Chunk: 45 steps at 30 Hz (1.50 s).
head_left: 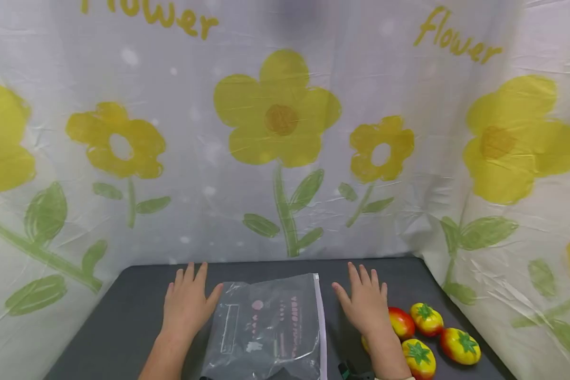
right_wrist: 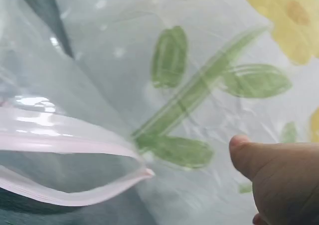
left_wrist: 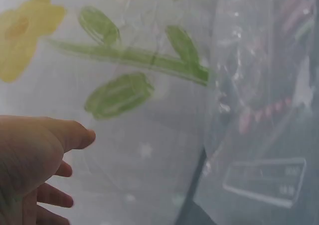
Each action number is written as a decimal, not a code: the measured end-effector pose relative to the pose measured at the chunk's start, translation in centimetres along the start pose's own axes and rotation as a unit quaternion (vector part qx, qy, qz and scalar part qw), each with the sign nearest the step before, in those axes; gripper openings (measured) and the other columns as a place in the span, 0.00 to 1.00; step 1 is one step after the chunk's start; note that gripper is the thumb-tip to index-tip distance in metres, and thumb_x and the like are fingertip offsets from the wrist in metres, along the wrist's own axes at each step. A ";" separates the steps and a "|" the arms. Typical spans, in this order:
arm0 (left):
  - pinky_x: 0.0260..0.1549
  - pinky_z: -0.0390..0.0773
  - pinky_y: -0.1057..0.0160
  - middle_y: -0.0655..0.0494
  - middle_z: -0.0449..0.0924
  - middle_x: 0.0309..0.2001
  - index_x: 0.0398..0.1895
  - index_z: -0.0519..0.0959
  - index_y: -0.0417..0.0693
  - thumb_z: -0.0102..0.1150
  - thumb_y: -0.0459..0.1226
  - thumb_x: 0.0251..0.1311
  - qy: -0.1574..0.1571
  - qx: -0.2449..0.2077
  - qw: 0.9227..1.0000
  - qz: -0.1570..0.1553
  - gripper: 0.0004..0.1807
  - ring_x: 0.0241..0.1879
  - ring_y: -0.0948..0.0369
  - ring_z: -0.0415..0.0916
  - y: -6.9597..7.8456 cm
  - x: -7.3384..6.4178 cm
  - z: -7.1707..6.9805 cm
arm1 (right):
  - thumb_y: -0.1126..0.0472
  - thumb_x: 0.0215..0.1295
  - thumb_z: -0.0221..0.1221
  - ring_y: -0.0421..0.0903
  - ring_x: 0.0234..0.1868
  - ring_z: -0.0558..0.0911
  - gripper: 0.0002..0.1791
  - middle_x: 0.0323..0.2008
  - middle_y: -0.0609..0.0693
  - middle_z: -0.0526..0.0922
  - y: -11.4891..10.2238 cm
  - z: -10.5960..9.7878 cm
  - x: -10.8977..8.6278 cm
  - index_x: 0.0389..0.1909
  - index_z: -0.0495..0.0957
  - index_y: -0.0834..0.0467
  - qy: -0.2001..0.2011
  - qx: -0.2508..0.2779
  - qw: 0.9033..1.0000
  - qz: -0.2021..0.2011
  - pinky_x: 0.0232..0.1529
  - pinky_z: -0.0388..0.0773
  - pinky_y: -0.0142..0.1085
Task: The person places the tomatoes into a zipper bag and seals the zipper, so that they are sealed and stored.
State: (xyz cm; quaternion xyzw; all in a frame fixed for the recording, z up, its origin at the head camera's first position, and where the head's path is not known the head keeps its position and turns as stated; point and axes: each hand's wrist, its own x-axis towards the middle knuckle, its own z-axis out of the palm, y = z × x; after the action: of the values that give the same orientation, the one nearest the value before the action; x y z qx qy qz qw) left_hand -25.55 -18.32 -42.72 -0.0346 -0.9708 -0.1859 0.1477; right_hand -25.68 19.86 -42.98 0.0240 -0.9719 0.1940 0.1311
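Observation:
A clear plastic zip bag with pink print lies on the dark table between the two hands. Its white zip edge faces right, and in the right wrist view the bag's mouth gapes apart. My left hand is held to the left of the bag with fingers spread and nothing in it. On the other side, my right hand is likewise spread and holds nothing. Several yellow-and-red toy fruits with green star-shaped tops sit beside the right forearm, which partly hides some of them.
A pale curtain painted with yellow flowers encloses the back and both sides of the table. At the near edge, a small black item shows between the bag and the right forearm.

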 end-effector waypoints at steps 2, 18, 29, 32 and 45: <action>0.62 0.60 0.28 0.23 0.57 0.72 0.74 0.63 0.33 0.59 0.52 0.70 -0.001 -0.002 1.000 0.000 0.40 0.70 0.27 0.55 0.7 -0.2 -0.4 | 0.38 0.75 0.52 0.75 0.75 0.51 0.42 0.74 0.71 0.59 0.2 -0.5 0.0 0.78 0.58 0.61 -0.001 0.007 1.000 0.006 0.66 0.44 0.74; 0.51 0.75 0.35 0.32 0.68 0.69 0.73 0.68 0.37 0.58 0.47 0.71 0.005 -0.113 0.993 -0.026 0.33 0.63 0.34 0.71 7.7 0.3 -0.8 | 0.45 0.70 0.62 0.71 0.72 0.62 0.42 0.73 0.70 0.62 1.1 -2.8 0.0 0.76 0.61 0.63 -0.055 0.053 0.997 0.016 0.65 0.52 0.73; 0.20 0.77 0.61 0.51 0.85 0.34 0.45 0.84 0.40 0.64 0.43 0.65 0.037 -0.080 0.993 0.085 0.15 0.22 0.62 0.77 13.3 -0.2 3.6 | 0.46 0.69 0.64 0.69 0.69 0.68 0.39 0.73 0.68 0.63 1.4 -3.3 0.1 0.74 0.67 0.61 -0.080 0.057 0.994 0.038 0.64 0.64 0.65; 0.14 0.68 0.64 0.58 0.79 0.20 0.26 0.82 0.47 0.64 0.45 0.65 0.030 -0.068 0.992 0.106 0.13 0.14 0.67 0.64 14.6 -0.7 4.9 | 0.46 0.69 0.63 0.69 0.69 0.68 0.38 0.72 0.68 0.64 1.5 -3.6 0.0 0.73 0.67 0.61 -0.085 0.058 0.994 0.036 0.64 0.64 0.65; 0.14 0.73 0.56 0.56 0.74 0.15 0.15 0.77 0.47 0.60 0.59 0.64 -0.054 -0.009 0.991 0.120 0.29 0.15 0.58 0.74 19.1 -3.7 10.0 | 0.47 0.69 0.64 0.67 0.68 0.70 0.35 0.68 0.67 0.70 1.9 -4.1 -0.4 0.70 0.71 0.63 -0.081 0.059 0.994 0.033 0.65 0.64 0.64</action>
State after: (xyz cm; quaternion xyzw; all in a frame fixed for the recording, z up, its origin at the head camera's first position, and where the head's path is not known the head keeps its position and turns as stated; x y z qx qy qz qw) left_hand -22.44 3.04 -46.03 -0.1619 -0.9646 -0.1731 0.1159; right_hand -24.45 23.17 -40.15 0.0150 -0.9664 0.2530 0.0435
